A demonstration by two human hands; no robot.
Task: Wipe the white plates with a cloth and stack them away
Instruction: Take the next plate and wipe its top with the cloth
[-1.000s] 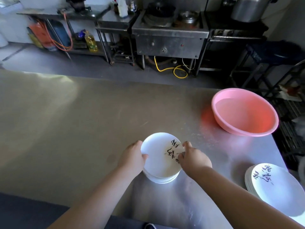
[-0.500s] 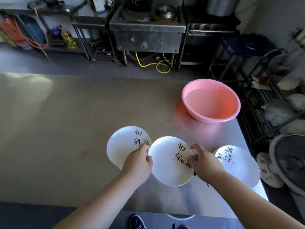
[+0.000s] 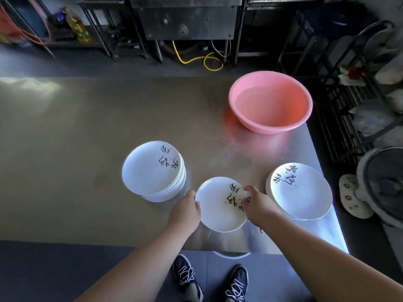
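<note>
Table (image 3: 87, 149) held two stacks; the plate (image 3: 218, 205) had come off the left stack (image 3: 148, 171) and hung between it and the right stack (image 3: 301, 192), left hand (image 3: 185, 212) and right hand (image 3: 259, 208) gripping its opposite rims, likely ready for wiping

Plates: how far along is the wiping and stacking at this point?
Done: two stacks stand on the table, left stack and right stack; which is wiped, I cannot tell. In hand: one plate between them, gripped by left hand and right hand; no cloth plainly shows. Left: stacking this plate, possibly more.
</note>
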